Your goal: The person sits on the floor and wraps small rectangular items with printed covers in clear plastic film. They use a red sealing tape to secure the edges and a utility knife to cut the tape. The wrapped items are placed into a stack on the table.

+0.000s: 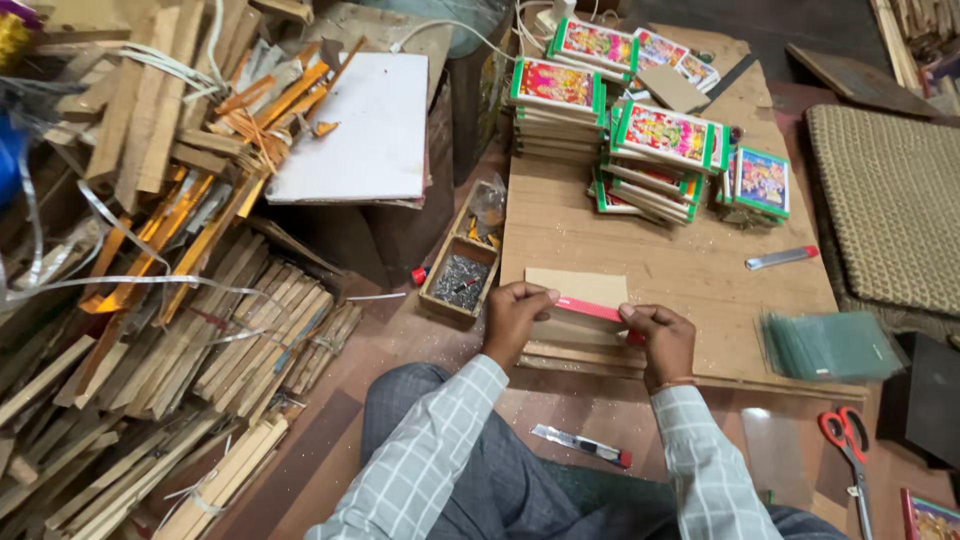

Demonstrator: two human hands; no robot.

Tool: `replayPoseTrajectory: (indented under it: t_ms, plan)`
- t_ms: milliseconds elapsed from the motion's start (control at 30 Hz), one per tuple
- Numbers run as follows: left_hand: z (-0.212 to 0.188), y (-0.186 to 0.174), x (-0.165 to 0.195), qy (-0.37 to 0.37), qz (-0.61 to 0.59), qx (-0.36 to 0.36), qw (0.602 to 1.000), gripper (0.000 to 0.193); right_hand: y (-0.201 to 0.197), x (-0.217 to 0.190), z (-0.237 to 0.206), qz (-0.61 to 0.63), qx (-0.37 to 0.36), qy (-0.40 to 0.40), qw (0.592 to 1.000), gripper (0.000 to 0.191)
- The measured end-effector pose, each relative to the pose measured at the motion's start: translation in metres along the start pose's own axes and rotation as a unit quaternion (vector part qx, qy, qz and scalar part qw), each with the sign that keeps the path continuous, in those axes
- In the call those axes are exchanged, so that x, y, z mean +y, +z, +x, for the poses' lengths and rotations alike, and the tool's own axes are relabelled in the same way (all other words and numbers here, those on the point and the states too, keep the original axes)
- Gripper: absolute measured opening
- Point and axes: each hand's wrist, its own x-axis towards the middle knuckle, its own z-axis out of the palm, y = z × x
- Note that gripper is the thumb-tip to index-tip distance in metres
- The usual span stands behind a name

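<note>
Head view: person seated on the floor, knees at 6 o'clock, low wooden bench ahead at 12 o'clock
Key relation: red strip lies between both hands, long axis running from 9 to 3 o'clock and dipping slightly toward 3; each hand has one end, neither clearly nearer
Left hand: at the 9 o'clock end, fingers curled and closed on the strip's end, thumb on top
Right hand: at the 3 o'clock end, fingers closed in a pinch on the strip's other end
Under the strip: tan board panel flat on a short stack of like panels at the bench's near edge
Bench, 12 o'clock: stacks of green-bordered framed pictures
Bench, 2 o'clock: utility knife with red tip, well apart from the hands
Bench, 3 o'clock: pile of clear glass sheets
Floor, 6 o'clock: second utility knife, near the knees
Floor, 4 o'clock: red-handled scissors
Floor, 10 o'clock: small wooden tray of nails, just beside the bench edge
Room, 9 o'clock: heap of wooden moulding offcuts and strapping; white board above it
Room, 2 o'clock: woven mat
</note>
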Motion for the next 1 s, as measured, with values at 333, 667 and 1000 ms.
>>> replayPoseTrajectory:
  t_ms: [333,667,1000]
  plan:
    - [0.006,0.009,-0.009,-0.011,-0.029,0.044,0.999,0.012,0.002,-0.003,0.0,0.011,0.019,0.037,0.999,0.014]
    - [0.008,0.014,-0.009,-0.041,0.006,0.061,0.997,0.014,0.009,-0.015,-0.021,-0.232,0.072,-0.288,0.926,0.019]
    - [0.008,0.009,-0.001,-0.067,0.015,0.046,0.997,0.013,0.05,-0.015,-0.063,-0.414,0.023,-0.567,0.712,0.036]
